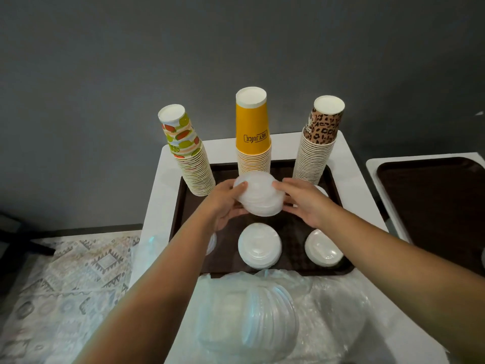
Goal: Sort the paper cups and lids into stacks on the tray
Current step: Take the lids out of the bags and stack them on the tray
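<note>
We hold bunch of clear lids (258, 194) with left hand (227, 203) and right hand (304, 202), one on each side, above brown tray (333, 177). Just past hands: three tall cup stacks, fruit cups (189, 156), yellow cups (253, 132), spotty cups (319, 143). Below hands on tray: two lid piles (259, 245), (324, 248). Closest to us: bag of lids (249, 319) on white desk (364, 200).

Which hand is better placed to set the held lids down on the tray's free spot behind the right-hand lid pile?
Right, probably. Both hands grip the held lids, but the right hand is already over the tray's right side; the left hand would have to cross over.
</note>
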A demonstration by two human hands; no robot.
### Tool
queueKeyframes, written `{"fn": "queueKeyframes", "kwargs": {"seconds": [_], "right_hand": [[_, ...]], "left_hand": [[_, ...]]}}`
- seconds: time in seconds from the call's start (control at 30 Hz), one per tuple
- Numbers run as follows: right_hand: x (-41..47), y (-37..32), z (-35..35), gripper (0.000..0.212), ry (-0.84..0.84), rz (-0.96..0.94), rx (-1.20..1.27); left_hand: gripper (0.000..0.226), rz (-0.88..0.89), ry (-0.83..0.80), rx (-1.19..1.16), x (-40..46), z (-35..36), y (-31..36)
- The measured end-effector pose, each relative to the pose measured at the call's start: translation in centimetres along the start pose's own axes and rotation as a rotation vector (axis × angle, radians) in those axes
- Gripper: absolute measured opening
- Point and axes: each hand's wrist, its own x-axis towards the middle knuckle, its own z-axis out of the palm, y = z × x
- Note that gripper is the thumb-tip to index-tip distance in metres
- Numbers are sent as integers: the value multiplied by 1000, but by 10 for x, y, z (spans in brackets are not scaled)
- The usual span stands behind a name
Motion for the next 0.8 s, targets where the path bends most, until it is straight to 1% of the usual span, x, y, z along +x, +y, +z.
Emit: {"fn": "queueKeyframes", "kwargs": {"seconds": [0.03,0.07,0.1,0.17,0.2,0.3,0.4,0.5,0.57,0.67,0.8], "right_hand": [[3,-2,1,24,-22,50,-78],[6,-2,2,16,-44,89,-170],[11,-2,4,18,-53,106,-258],[20,-2,9,38,-56,127,-346],[24,0,13,42,-62,153,-361],[36,6,22,42,-60,187,-395],[47,11,23,41,-19,146,-396],[54,17,22,40,7,101,-384],[59,23,20,42,32,57,-413],[65,29,17,46,63,-1,-460],[69,32,14,51,91,-93,-610]], "left_hand": [[34,-22,32,38,5,-4,0],[33,-49,51,71,9,-7,-2],[32,-79,63,104,14,-9,-5],[31,-133,75,145,22,-12,-10],[31,-149,82,150,26,-12,-13],[33,-138,100,115,38,-8,-19],[33,-118,118,18,45,-6,-26],[34,-102,140,47,52,-7,-35],[35,-85,153,128,56,-6,-41],[37,-73,164,311,60,-3,-46],[40,-14,227,561,62,2,-46]]}}
